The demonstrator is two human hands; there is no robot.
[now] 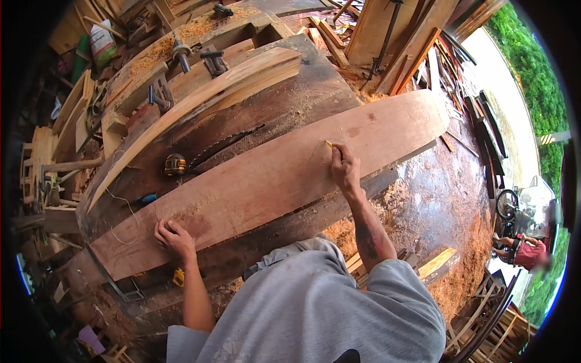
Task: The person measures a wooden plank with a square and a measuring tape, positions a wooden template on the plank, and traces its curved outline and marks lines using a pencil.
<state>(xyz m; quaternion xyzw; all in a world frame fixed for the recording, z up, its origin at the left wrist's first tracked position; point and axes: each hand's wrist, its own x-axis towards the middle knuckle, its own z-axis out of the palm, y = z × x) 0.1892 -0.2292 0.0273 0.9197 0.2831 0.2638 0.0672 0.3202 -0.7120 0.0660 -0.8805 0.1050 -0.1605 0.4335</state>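
rt fingers (340,158): yellow obj (329,144) (over board (266,175))

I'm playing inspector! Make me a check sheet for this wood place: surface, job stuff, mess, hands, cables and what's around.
Surface: dark bench, sprinkled with sawdust
Job's things: long board; thin yellow tool
Clutter: curved wooden piece, yellow-and-black tool, blue tool
Left hand: resting on the board, fingers bent
Right hand: holding the thin yellow tool at the board
Cables: thin pale cord near the board's left end; cable or string, can't tell
Surroundings: person in red, trees
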